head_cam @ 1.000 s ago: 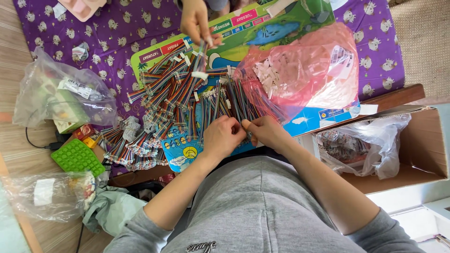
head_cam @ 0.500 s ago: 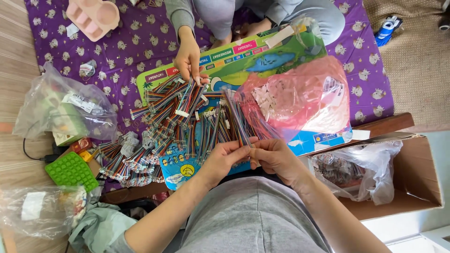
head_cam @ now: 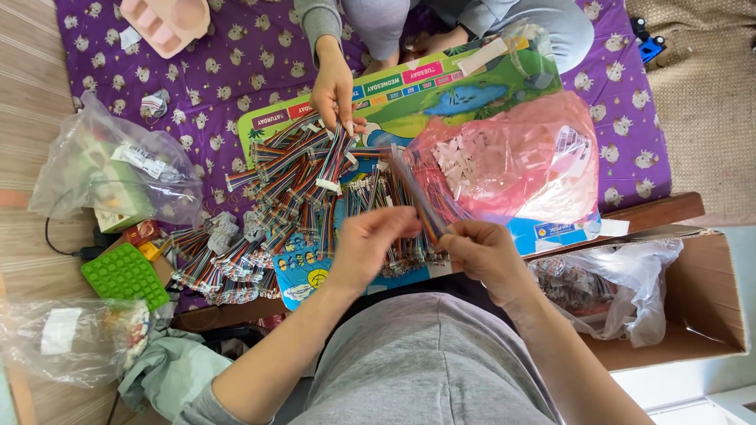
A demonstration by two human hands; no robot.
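My left hand (head_cam: 370, 244) and my right hand (head_cam: 484, 252) are raised close together over a heap of short multicoloured ribbon cables (head_cam: 291, 197). Both pinch one thin bundle of these cables (head_cam: 421, 203), which slants up and to the left from my fingers. The heap lies on a colourful printed board (head_cam: 472, 94). Across from me another person's hand (head_cam: 335, 90) rests on the far side of the heap, fingers on some cables.
A pink plastic bag (head_cam: 512, 157) of small white parts lies right of the heap. A cardboard box (head_cam: 701, 307) with a clear bag (head_cam: 622, 291) stands at right. Clear bags (head_cam: 118, 169), a green studded block (head_cam: 126, 275) and a pink tray (head_cam: 165, 24) are at left on the purple blanket.
The view has shifted so the scene sits lower. My hands lifted the thin bundle off the heap. The other person's hand slid down onto the cables.
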